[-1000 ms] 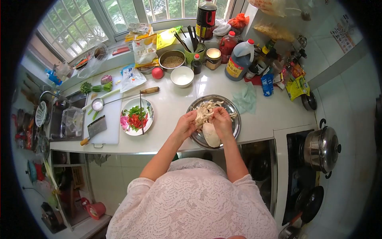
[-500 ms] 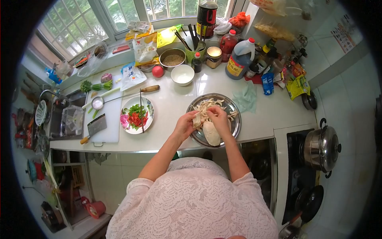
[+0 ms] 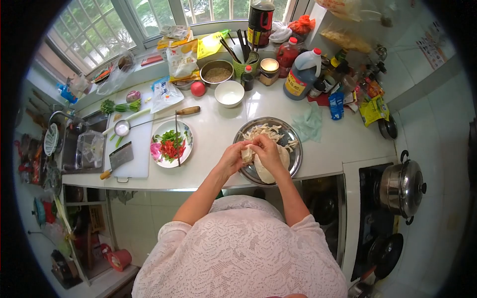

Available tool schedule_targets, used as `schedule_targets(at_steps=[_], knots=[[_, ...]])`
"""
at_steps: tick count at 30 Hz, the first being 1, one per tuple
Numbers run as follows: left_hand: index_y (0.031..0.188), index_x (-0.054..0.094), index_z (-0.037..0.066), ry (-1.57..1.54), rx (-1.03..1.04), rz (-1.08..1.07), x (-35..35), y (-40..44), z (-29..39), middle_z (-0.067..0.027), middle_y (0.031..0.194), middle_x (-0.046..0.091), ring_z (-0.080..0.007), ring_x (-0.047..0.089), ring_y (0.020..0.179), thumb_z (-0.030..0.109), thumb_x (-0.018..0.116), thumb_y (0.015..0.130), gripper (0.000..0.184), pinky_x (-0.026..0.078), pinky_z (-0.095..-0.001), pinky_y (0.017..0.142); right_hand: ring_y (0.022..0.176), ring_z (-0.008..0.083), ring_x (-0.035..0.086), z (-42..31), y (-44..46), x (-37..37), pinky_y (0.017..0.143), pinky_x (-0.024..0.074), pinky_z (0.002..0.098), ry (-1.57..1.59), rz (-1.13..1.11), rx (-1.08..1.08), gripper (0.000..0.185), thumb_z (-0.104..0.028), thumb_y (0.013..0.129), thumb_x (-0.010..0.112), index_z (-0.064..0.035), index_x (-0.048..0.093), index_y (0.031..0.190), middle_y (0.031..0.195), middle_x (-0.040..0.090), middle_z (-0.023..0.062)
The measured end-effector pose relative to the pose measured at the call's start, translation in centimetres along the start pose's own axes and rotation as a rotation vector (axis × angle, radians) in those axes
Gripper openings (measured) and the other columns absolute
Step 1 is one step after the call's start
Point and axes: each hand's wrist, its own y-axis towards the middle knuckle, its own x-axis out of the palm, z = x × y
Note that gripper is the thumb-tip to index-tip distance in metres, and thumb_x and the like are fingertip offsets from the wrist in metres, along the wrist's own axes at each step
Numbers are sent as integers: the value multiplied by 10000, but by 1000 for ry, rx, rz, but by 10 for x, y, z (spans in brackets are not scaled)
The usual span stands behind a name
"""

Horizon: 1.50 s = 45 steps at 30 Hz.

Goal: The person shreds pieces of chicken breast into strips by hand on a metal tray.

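A round steel plate (image 3: 296,164) sits near the counter's front edge, holding pale shreds of cooked chicken (image 3: 271,131) toward its far side. My left hand (image 3: 232,158) is closed around a torn piece of chicken (image 3: 247,155) above the plate's left side. Pinched fingers of my right hand (image 3: 267,154) meet the left ones at the top of that same piece. Under my right hand lies a larger smooth chicken breast (image 3: 264,173), partly covered by the hand. Left of the hands stands a floral plate (image 3: 186,149) of chopped red and green peppers, with chopsticks across it.
A white bowl (image 3: 229,94) and a pot (image 3: 216,73) stand at the back, near bottles (image 3: 299,77) on the right. On the left, a cleaver (image 3: 120,156) and ladle (image 3: 122,128) rest on a cutting board (image 3: 136,166). A lidded pot (image 3: 405,186) is on the stove.
My right hand has moved slightly left and its fingers have come together with my left hand at the chicken piece. The left hand stays nearly in place.
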Motion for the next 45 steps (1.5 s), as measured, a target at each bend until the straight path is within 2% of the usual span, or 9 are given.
schedule_targets(at_steps=[10, 14, 16, 17, 22, 27, 36, 39, 45], knots=[[1208, 424, 55, -324, 145, 166, -34, 23, 7, -120, 1120, 529, -288, 552, 981, 96, 474, 859, 356, 471, -425, 878, 681, 76, 538, 11, 3, -23, 632, 445, 213, 523, 318, 203, 57, -59, 856, 580, -49, 524, 848, 755, 560, 4], [1166, 446, 41, -231, 184, 144, -21, 12, 10, -108, 1060, 562, -272, 575, 956, 63, 500, 861, 311, 491, -404, 848, 707, 102, 559, 27, 11, -30, 660, 453, 226, 268, 381, 160, 40, -36, 832, 574, -29, 548, 861, 781, 570, 26], [1156, 455, 37, -178, 190, 105, -15, 10, 8, -109, 1051, 565, -261, 580, 948, 59, 506, 863, 298, 496, -398, 841, 740, 80, 554, 39, 14, -25, 659, 462, 224, -337, 292, -109, 86, -34, 827, 589, -16, 544, 897, 834, 564, 17], [1146, 463, 33, -126, 198, 65, -12, 9, 8, -109, 1043, 569, -250, 586, 939, 56, 511, 865, 285, 500, -393, 833, 740, 80, 554, 44, 12, -23, 659, 462, 224, -337, 293, -108, 86, -34, 827, 589, -16, 544, 897, 834, 564, 17], [1097, 490, 10, 12, 187, -8, 4, 0, 8, -101, 1011, 568, -192, 590, 904, 49, 538, 864, 241, 524, -344, 778, 710, 62, 529, 7, 11, 3, 607, 429, 186, 243, -2, 158, 56, -4, 796, 601, -16, 548, 814, 796, 539, -1], [1115, 488, 16, 58, 142, -51, -2, -1, 5, -110, 1022, 581, -216, 601, 926, 74, 504, 881, 241, 534, -361, 784, 639, 43, 484, 7, 11, 1, 558, 391, 187, 108, -75, 122, 69, -1, 808, 593, -25, 529, 818, 720, 515, -22], [1144, 461, 39, -388, 35, -16, -2, 3, 13, -133, 1099, 545, -272, 566, 992, 68, 488, 887, 260, 494, -446, 867, 676, 49, 488, 5, 2, -3, 596, 399, 190, 335, 87, 159, 43, 0, 827, 564, -22, 528, 821, 730, 519, -18], [1131, 465, 46, -365, 116, -58, -25, 15, 8, -134, 1085, 543, -289, 546, 1014, 57, 481, 894, 238, 464, -460, 899, 670, 54, 508, 10, 3, -12, 605, 418, 189, 394, 194, 195, 37, -15, 856, 552, -23, 530, 828, 736, 530, -12], [1131, 447, 40, -440, 272, 153, -58, 38, -5, -106, 1047, 532, -250, 558, 924, 47, 473, 905, 227, 472, -443, 872, 659, 75, 529, 5, 2, -24, 624, 442, 206, 459, 361, 194, 63, -84, 881, 569, -40, 532, 855, 743, 548, -3]])
